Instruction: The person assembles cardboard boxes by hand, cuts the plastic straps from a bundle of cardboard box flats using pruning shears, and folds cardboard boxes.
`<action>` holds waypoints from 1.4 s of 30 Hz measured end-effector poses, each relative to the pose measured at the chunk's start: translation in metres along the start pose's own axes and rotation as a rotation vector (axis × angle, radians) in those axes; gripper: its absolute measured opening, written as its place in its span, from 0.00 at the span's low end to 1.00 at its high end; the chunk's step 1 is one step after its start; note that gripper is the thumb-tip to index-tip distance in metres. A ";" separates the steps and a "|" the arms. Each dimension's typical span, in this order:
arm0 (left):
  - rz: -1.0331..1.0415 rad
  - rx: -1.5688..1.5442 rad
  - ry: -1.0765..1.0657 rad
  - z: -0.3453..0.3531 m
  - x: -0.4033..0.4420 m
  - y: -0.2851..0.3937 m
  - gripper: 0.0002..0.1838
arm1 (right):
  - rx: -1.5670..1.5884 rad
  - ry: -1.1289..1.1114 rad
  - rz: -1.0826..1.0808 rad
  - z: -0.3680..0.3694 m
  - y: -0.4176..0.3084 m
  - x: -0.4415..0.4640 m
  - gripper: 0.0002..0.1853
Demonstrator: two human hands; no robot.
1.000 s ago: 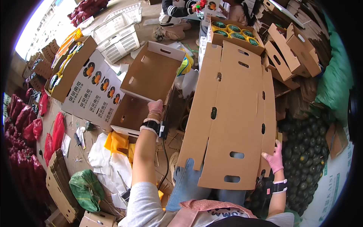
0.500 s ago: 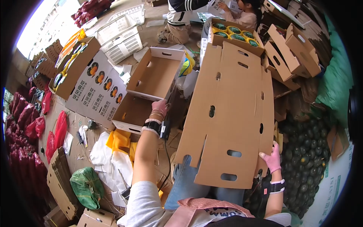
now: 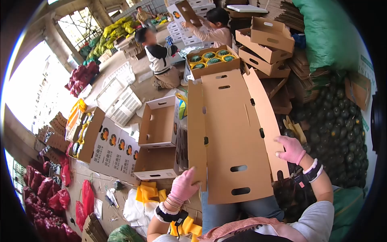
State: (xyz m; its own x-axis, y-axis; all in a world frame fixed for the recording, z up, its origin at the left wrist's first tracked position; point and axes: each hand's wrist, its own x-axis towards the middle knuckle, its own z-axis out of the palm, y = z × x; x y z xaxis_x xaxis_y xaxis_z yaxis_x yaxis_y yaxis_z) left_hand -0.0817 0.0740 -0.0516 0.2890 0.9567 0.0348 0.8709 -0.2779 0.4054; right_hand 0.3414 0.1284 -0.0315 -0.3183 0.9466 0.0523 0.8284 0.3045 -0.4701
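Observation:
A flat brown cardboard box blank [image 3: 229, 133] with several hand slots lies across my lap. Its long side flaps stand partly bent up from the creases. My left hand [image 3: 184, 186], in a pink glove, is closed on the near end of the left flap [image 3: 196, 141]. The pink-gloved right hand [image 3: 292, 151] grips the outer edge of the right flap [image 3: 266, 115], with fingers and thumb on it. Beyond the far end of the blank stands an open carton [image 3: 197, 72] of dark green round produce in yellow foam nets.
To the left are two open cartons [image 3: 159, 125], a printed carton [image 3: 115, 151] and white crates [image 3: 123, 103]. Folded cartons [image 3: 266, 44] are stacked at the right, above a heap of dark green produce [image 3: 334, 133]. Two people [image 3: 161, 60] [image 3: 215, 30] work ahead.
My left hand has left the open carton and come to the blank's left flap. The right hand has moved up along the right edge. The side flaps are now bent upward; my view has tilted up.

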 end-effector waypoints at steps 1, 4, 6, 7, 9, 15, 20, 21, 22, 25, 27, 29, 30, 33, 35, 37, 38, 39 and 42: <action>0.144 0.043 -0.048 -0.008 0.001 0.004 0.32 | -0.017 -0.163 -0.035 -0.010 -0.005 0.001 0.29; 0.529 0.096 -0.159 -0.032 0.013 0.030 0.28 | 0.067 -0.358 -0.397 -0.019 -0.021 -0.001 0.40; 0.639 0.222 -0.224 -0.035 0.021 0.047 0.29 | -0.032 -0.384 -0.466 -0.015 -0.032 -0.006 0.42; 0.692 0.283 -0.255 -0.035 0.022 0.053 0.29 | -0.112 -0.418 -0.484 -0.015 -0.033 -0.008 0.41; 0.755 0.406 -0.249 -0.029 0.028 0.047 0.27 | -0.021 -0.273 -0.491 0.000 -0.016 -0.010 0.37; 0.514 -0.047 0.308 -0.081 0.002 0.026 0.20 | 0.424 0.536 -0.467 -0.038 -0.013 -0.045 0.22; 0.653 -0.344 0.969 -0.119 -0.049 0.057 0.22 | 1.146 0.728 -0.360 -0.039 -0.044 -0.085 0.25; 0.618 -0.318 1.051 -0.116 -0.053 0.071 0.19 | 0.857 0.765 -0.257 -0.034 -0.034 -0.091 0.24; 0.452 -0.214 0.985 -0.108 -0.057 0.075 0.17 | 0.562 0.782 -0.164 -0.027 -0.028 -0.096 0.22; 0.111 -0.398 0.858 -0.061 -0.062 0.055 0.12 | 0.671 0.889 -0.200 0.011 -0.026 -0.094 0.17; 0.234 -0.825 0.893 -0.031 -0.075 0.041 0.13 | 1.344 0.726 -0.031 0.014 -0.051 -0.105 0.13; 0.015 -1.150 0.950 -0.009 -0.085 0.056 0.14 | 1.222 0.650 0.146 0.017 -0.057 -0.124 0.13; -0.096 -1.132 0.886 -0.006 -0.093 0.065 0.14 | 1.033 0.599 0.130 0.017 -0.061 -0.133 0.14; 0.195 -0.787 0.522 -0.015 -0.107 0.097 0.07 | 0.434 0.281 -0.302 0.005 -0.086 -0.146 0.16; 0.466 -0.759 0.196 -0.009 -0.123 0.095 0.12 | 0.529 -0.054 -0.410 0.014 -0.085 -0.162 0.22; 0.414 -1.363 0.131 0.022 -0.152 0.086 0.30 | 0.767 -0.236 -0.340 0.010 -0.081 -0.178 0.31; 0.353 -1.367 0.132 0.027 -0.165 0.090 0.33 | 0.862 -0.338 -0.233 0.012 -0.081 -0.189 0.39; 0.284 -1.369 0.129 0.028 -0.174 0.093 0.36 | 0.888 -0.341 -0.232 0.018 -0.078 -0.194 0.39; 0.309 -1.434 0.399 0.043 -0.160 0.106 0.30 | 0.715 -0.328 -0.284 0.027 -0.075 -0.188 0.39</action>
State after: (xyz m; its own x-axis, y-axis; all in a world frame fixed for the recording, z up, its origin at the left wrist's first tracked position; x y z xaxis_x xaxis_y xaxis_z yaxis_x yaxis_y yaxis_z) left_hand -0.0182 -0.1127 -0.0538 0.0540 0.9040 0.4241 -0.3796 -0.3742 0.8461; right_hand 0.3267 -0.0756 -0.0301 -0.6803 0.7315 0.0456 0.2397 0.2809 -0.9293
